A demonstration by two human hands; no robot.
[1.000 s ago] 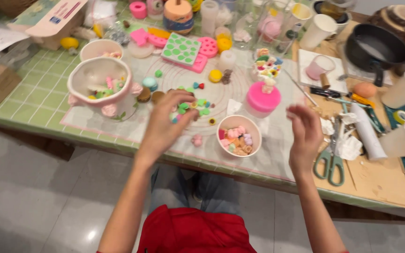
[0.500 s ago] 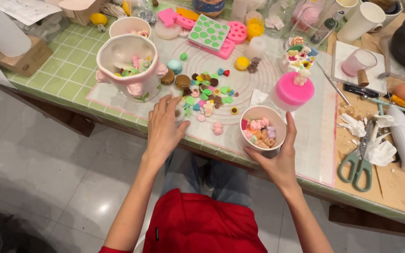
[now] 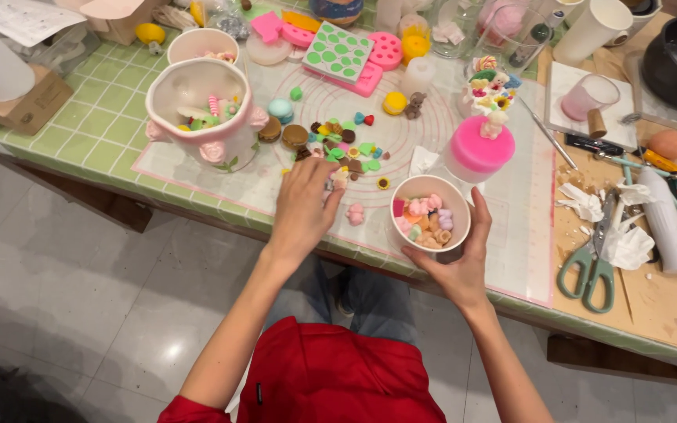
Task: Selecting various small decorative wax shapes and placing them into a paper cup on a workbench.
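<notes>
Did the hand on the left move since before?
Yes. The left hand moved forward from the table edge to the small pieces on the mat.

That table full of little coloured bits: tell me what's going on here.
A person in a red top stands at a craft table. The right hand cups a small white cup filled with pastel miniature pieces. The left hand reaches into the loose scatter of tiny pieces on the clear mat. A pink-trimmed white pot and green-handled scissors lie nearby.
</notes>
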